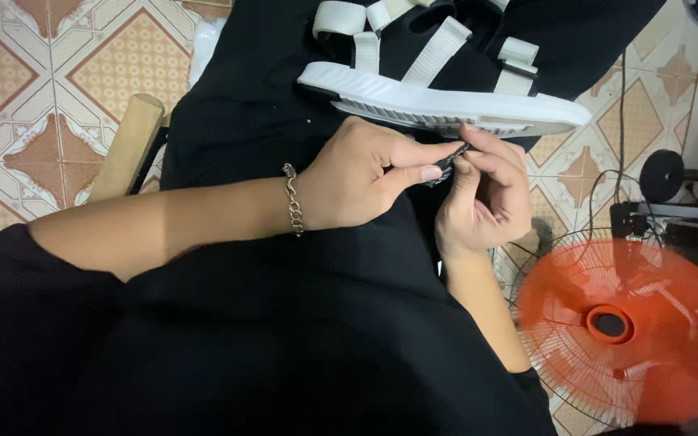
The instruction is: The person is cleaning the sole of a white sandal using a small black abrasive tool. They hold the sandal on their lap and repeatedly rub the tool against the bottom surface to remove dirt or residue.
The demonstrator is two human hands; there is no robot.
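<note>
An orange fan [620,323] with a wire grille lies face up at the lower right, on a floor of patterned orange and cream tiles [58,81]. Black cables [622,121] trail across the tiles above it, near a round black disc [662,174]. A pale wooden handle [128,145] slants at the left.

One white sandal [446,101], two hands [365,182], one small dark piece [448,161], possibly a strap end, one bracelet [292,200], one orange fan [624,323]

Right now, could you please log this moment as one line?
left hand: pinching small dark strap piece | right hand: pinching same piece | white strapped sandal: on lap | orange fan: right
</note>
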